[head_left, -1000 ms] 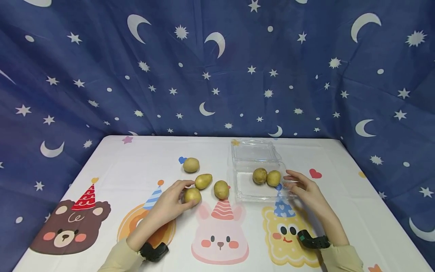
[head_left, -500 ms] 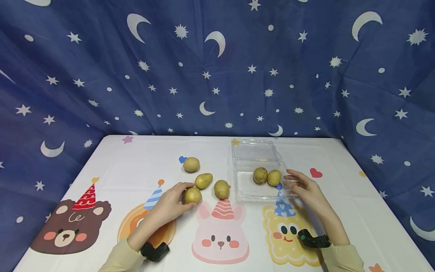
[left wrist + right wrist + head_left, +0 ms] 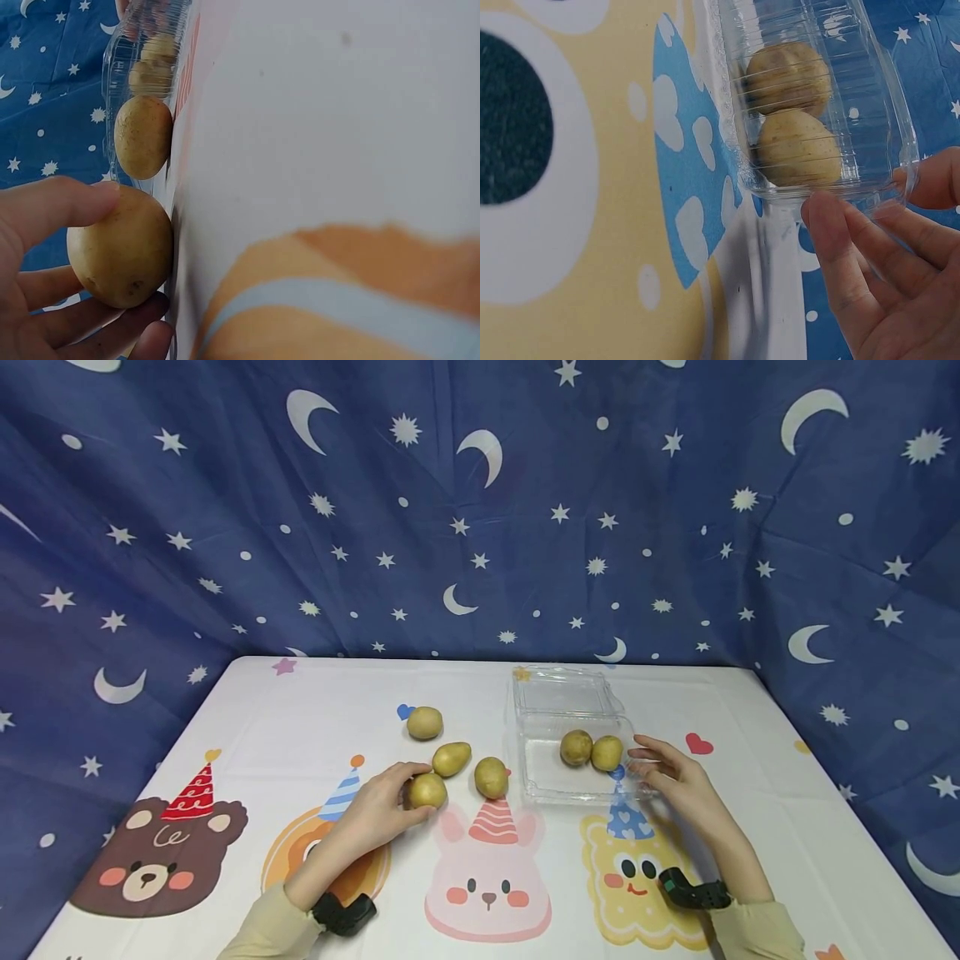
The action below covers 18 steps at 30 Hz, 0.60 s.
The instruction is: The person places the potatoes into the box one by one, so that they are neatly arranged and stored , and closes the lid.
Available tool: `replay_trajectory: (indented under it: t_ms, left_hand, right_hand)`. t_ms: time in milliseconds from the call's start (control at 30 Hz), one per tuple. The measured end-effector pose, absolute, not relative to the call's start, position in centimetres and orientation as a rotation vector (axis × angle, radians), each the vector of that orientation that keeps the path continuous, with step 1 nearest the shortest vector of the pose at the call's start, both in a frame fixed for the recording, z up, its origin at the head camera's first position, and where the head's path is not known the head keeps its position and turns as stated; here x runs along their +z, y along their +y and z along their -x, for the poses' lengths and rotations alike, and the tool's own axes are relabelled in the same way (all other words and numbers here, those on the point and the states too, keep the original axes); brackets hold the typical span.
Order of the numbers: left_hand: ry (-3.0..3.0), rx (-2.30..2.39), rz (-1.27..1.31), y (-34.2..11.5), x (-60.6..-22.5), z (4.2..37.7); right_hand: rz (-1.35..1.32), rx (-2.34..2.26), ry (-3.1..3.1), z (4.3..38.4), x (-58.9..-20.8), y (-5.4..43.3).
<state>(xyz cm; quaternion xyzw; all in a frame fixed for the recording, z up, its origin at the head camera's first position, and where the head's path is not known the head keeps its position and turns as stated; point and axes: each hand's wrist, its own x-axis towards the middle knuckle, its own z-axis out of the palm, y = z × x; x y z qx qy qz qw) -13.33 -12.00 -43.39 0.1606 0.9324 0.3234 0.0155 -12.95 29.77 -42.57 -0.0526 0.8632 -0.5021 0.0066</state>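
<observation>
My left hand (image 3: 382,806) is around a potato (image 3: 427,791) on the table, thumb on one side and fingers on the other. In the left wrist view, the same potato (image 3: 124,247) sits between thumb and curled fingers, close to the tablecloth. My right hand (image 3: 678,777) holds the right end of a clear plastic clamshell box (image 3: 543,777); its fingertips meet the rim in the right wrist view. The box lies with its lid (image 3: 562,693) folded back. Two potatoes, one browner (image 3: 576,748) and one yellower (image 3: 607,753), touch each other inside it.
Three more potatoes lie left of the box: a round one (image 3: 491,777), a longer one (image 3: 452,759) beside the left hand's potato, and one (image 3: 424,723) farther back. A printed white tablecloth (image 3: 322,710) covers the table; a blue curtain (image 3: 420,552) hangs behind.
</observation>
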Motion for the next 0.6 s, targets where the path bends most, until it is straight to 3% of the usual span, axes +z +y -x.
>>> replay_trajectory:
  t_ms: [600]
  left_hand:
    - [2.887, 1.072, -0.525, -12.19, -43.57, 13.40]
  right_hand:
    - [0.140, -1.557, 2.688, 12.93, -42.88, 29.82]
